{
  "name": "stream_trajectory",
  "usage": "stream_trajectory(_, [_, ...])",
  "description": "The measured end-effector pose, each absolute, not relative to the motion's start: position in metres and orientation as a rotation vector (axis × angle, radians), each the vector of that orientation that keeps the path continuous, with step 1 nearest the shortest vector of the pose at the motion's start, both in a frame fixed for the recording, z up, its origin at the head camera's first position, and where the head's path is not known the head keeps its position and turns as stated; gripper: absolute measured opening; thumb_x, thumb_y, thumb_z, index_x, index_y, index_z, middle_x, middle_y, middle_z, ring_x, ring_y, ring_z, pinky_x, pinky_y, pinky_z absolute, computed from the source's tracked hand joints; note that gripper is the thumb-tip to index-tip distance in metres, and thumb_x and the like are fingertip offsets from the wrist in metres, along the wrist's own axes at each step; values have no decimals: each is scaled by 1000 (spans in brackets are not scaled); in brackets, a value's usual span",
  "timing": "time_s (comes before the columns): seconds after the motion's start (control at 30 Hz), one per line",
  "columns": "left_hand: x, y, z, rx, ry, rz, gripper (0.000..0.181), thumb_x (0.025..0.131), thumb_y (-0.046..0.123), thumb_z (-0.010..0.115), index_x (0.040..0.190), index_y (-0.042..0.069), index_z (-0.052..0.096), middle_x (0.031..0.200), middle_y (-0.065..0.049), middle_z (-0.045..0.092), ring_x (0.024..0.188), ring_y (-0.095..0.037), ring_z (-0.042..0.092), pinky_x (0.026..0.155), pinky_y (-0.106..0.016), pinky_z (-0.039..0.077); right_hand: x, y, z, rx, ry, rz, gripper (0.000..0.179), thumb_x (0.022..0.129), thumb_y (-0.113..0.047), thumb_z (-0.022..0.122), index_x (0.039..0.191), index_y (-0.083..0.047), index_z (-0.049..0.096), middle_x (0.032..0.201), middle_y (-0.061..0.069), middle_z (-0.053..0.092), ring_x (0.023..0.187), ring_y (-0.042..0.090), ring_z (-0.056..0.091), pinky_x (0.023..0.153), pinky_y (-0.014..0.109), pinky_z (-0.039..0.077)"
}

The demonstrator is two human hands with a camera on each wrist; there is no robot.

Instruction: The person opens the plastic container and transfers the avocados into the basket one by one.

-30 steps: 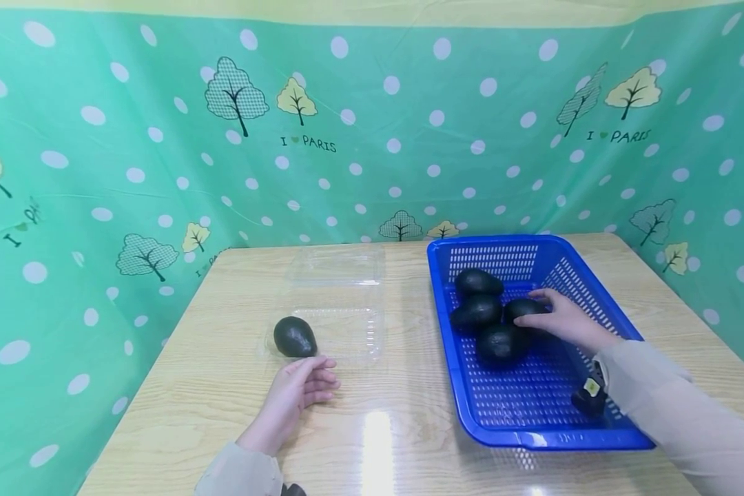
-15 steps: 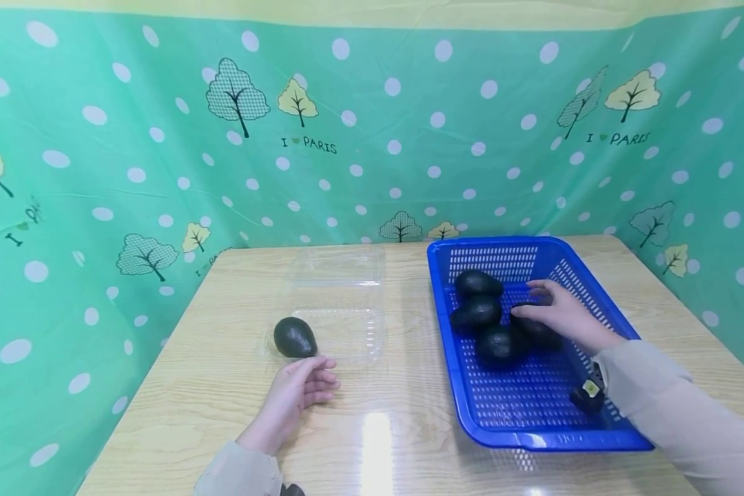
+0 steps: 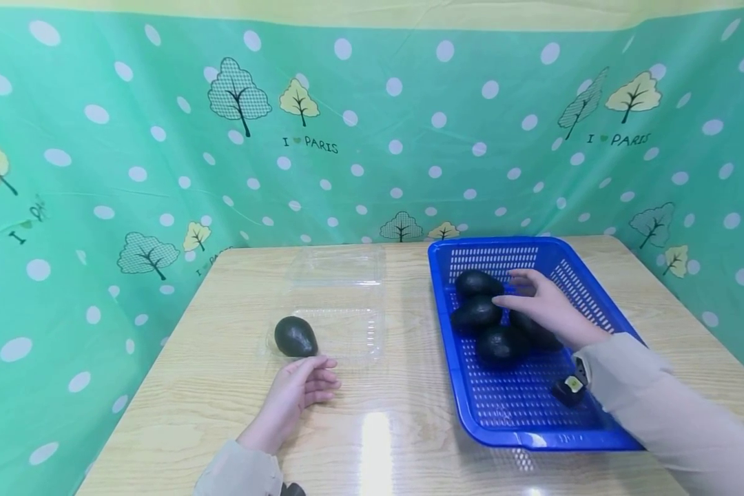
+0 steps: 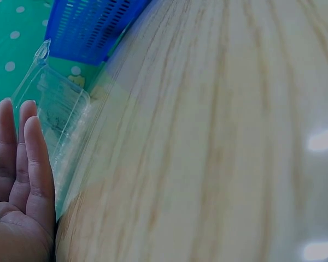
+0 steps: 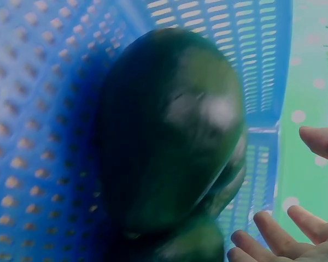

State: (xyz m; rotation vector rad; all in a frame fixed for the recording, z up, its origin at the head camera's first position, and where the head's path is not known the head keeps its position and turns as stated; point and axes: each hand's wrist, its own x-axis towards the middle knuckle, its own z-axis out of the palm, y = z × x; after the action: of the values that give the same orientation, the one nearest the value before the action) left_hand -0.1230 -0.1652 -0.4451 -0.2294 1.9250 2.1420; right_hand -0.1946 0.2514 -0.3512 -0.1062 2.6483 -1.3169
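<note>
My right hand [image 3: 552, 306] hovers over the blue basket [image 3: 461, 406], fingers and thumb spread with nothing between them. Below it lie several dark avocados: one at the back [image 3: 479, 283], another avocado [image 3: 474, 313] under my thumb's tip, a front avocado [image 3: 501, 344] and a right avocado [image 3: 536, 333] partly hidden by the hand. In the right wrist view a large avocado [image 5: 169, 131] fills the middle, apart from the fingers. My left hand [image 3: 297, 389] lies relaxed at the near edge of a clear plastic clamshell box [image 3: 372, 337], just in front of the single avocado [image 3: 295, 337] in it.
The clamshell's lid [image 3: 337, 265] lies open toward the back of the wooden table [image 3: 198, 393]. A patterned green cloth [image 3: 372, 138] hangs behind and along both sides. A small black device [image 3: 568, 391] sits under my right wrist.
The right avocado shifted toward the front right of the basket under my right hand. That hand has since come off it and moved left. My left hand stays put.
</note>
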Motion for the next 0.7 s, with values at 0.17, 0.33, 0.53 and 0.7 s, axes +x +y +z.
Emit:
stream_trajectory(0.17, [-123, -165, -444, -216, 1916, 2135, 24, 99, 27, 55, 101, 7, 69, 79, 5, 71, 80, -13, 71, 74, -26, 61, -196, 240, -348, -132, 2639, -1372, 87, 92, -41, 67, 154, 1, 21, 154, 29, 31, 141, 49, 31, 111, 65, 35])
stream_trajectory(0.33, [-123, -165, -443, -225, 1901, 2138, 24, 99, 26, 55, 101, 7, 69, 79, 5, 71, 80, -13, 71, 74, -26, 61, -197, 231, -344, -139, 2609, -1429, 87, 92, -39, 68, 154, 0, 22, 155, 27, 32, 142, 47, 32, 113, 64, 33])
stream_trajectory(0.53, [-124, -164, -443, -259, 1896, 2150, 22, 99, 24, 55, 100, 8, 69, 78, 5, 71, 79, -13, 71, 73, -26, 61, -199, 219, -341, -162, 2578, -1509, 84, 92, -37, 69, 154, -2, 23, 154, 25, 34, 143, 44, 32, 114, 64, 30])
stream_trajectory(0.7, [-124, -164, -443, -257, 1897, 2149, 21, 99, 24, 55, 99, 8, 69, 78, 4, 71, 80, -13, 71, 73, -26, 61, -200, 209, -339, -185, 2564, -1536, 81, 92, -36, 69, 153, -4, 26, 154, 23, 36, 143, 42, 34, 115, 63, 30])
